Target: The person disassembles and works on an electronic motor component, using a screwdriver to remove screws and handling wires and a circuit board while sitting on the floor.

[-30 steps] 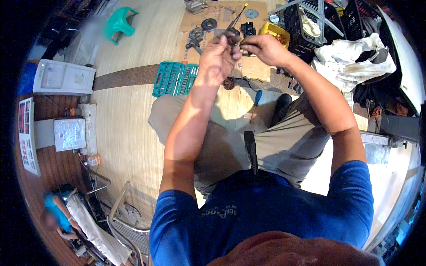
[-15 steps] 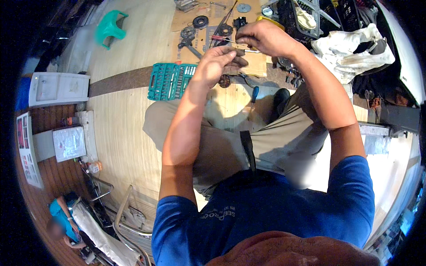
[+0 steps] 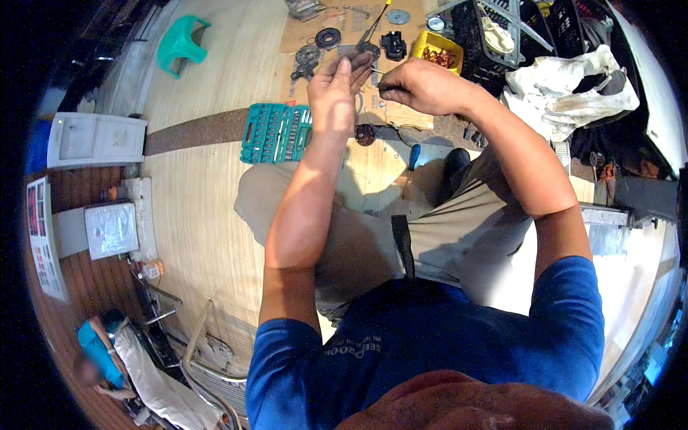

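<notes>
My left hand (image 3: 334,87) is raised over the cardboard, thumb up and fingers bent together around something dark that they mostly hide. A short stretch of thin metal rod (image 3: 378,70) shows between the two hands. My right hand (image 3: 424,86) is curled into a fist at the rod's right end. Beyond them on the cardboard (image 3: 294,39) lie a black ring (image 3: 328,38), a dark round metal part (image 3: 307,56) and a black block-shaped part (image 3: 393,46). A round, dark reddish part (image 3: 365,134) sits on the floor below my left hand.
An open green socket set (image 3: 276,134) lies left of my arm. A blue-handled screwdriver (image 3: 414,155) is by my shoe. A yellow tray (image 3: 461,60) of copper-coloured pieces, black crates (image 3: 469,61) and white cloth (image 3: 573,89) stand right. A green stool (image 3: 183,44) is far left; a person sits lower left.
My left hand has moved up and left, its fingers now bent upward. My right hand has lowered slightly, uncovering the yellow tray and black block. The red handle seen between my hands is out of sight.
</notes>
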Demonstrator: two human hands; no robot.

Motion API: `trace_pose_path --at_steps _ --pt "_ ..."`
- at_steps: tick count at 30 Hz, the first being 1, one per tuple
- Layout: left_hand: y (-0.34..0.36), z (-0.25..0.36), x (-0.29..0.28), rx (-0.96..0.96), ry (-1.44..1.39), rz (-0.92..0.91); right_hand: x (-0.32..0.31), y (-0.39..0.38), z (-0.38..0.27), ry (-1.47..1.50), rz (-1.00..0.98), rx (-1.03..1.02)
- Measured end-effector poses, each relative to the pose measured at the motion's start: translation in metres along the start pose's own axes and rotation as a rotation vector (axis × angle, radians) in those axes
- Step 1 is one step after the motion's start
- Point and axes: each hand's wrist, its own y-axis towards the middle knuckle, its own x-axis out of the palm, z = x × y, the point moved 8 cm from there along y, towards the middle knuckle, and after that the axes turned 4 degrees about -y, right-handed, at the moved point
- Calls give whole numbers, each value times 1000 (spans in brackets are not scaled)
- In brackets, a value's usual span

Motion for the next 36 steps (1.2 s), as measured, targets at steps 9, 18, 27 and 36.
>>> trace_pose_path --at_steps 9,18,27,36 --pt "-24 -45 14 -468 251 -352 -32 -14 33 173 140 74" --pt "3 19 10 40 23 -64 0 -3 21 78 81 91" --pt "-17 -46 5 -344 601 -382 -10 -5 58 -97 252 -150" --pt "5 -27 5 -7 332 -176 54 14 58 -255 312 -410"
